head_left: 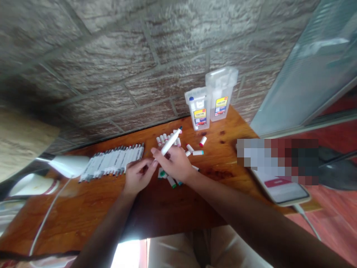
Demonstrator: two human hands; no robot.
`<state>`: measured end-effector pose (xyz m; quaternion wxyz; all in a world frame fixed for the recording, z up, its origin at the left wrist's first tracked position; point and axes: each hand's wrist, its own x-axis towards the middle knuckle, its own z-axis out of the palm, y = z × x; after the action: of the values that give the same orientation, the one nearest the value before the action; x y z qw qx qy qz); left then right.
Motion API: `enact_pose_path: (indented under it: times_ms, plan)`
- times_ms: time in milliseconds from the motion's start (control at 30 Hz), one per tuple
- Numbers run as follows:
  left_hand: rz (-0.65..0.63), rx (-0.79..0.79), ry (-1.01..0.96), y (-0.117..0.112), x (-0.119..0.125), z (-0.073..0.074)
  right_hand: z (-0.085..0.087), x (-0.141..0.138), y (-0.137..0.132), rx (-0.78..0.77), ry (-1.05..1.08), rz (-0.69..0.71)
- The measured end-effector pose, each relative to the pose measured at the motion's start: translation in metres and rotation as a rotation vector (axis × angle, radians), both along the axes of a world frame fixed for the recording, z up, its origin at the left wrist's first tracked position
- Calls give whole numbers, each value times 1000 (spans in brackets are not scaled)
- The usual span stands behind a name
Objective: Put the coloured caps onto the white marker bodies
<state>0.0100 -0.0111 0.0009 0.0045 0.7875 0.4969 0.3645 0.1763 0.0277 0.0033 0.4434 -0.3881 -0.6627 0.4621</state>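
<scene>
Over a wooden table (92, 208), left hand (139, 175) and right hand (177, 162), close together, grip a white marker (171, 142) near loose caps (198, 153).

The wall (117, 100) rises behind the surface (220, 162). A row of markers (113, 160) lies on the surface's left part, with a cord (51, 206) to its left. Right of the row, the right hand (178, 162) holds a single marker (170, 143), and the left hand (140, 174) is at its near end. Caps lie behind (163, 139), before (171, 182) and right of (198, 152) the hands. Behind the right-hand caps, two containers (199, 116) stand side by side near the wall. Farther right, a phone (287, 191) lies at the surface's edge, a cable (306, 220) at its near end.
</scene>
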Motion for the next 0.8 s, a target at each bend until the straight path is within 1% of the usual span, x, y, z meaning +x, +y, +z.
enact_pose_path:
  times_ms: [67,167,233,300,400,467,567,600,633,700,800]
  plan:
    - [8,22,7,-1,1,1,-4,2,1,-24,107,88]
    - [29,20,-22,-2,3,4,-7,3,3,-96,268,166]
    - [21,32,-45,-3,3,7,-6,2,5,-94,361,206]
    - [27,35,-66,-4,3,10,-4,-1,5,-56,390,211]
    - [26,21,-105,-6,2,11,2,-2,4,22,357,201]
    - [-11,-20,-156,-6,2,9,3,-1,3,72,327,196]
    - [-127,-144,-192,-5,4,5,0,3,2,140,165,52]
    - [-168,-192,-199,-5,5,5,-2,4,2,150,119,32]
    - [-208,-236,-209,-5,7,5,-3,6,2,156,88,37]
    - [-268,-296,-245,-5,9,6,-4,7,2,150,77,96]
    - [-314,-325,-299,-6,9,9,-4,6,2,133,108,133]
